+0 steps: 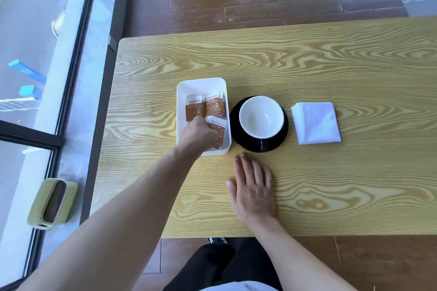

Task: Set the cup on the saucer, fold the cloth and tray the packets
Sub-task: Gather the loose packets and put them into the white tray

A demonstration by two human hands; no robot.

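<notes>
My left hand is inside the white tray at its near end, knuckles up, fingers curled down onto the nearest of the brown packets; whether they are pinching it or only pressing it flat I cannot tell, since the fingertips are hidden under the hand. More packets lie overlapped at the far end of the tray. I see none left on the table. I judge these packets light, thin and a little slick, likely to slide over one another, so I would take one by an edge or corner between thumb and forefinger, not from the flat face. My right hand rests palm down on the table, fingers straight and nearly together, holding nothing, near the saucer but apart from it. The white cup stands upright on the black saucer, just beside the tray; it looks ceramic, so I judge it rigid, heavier and breakable, best gripped by the handle or wall. The white cloth lies folded square to the right, soft and limp, and apt to unfold if lifted by one corner.
</notes>
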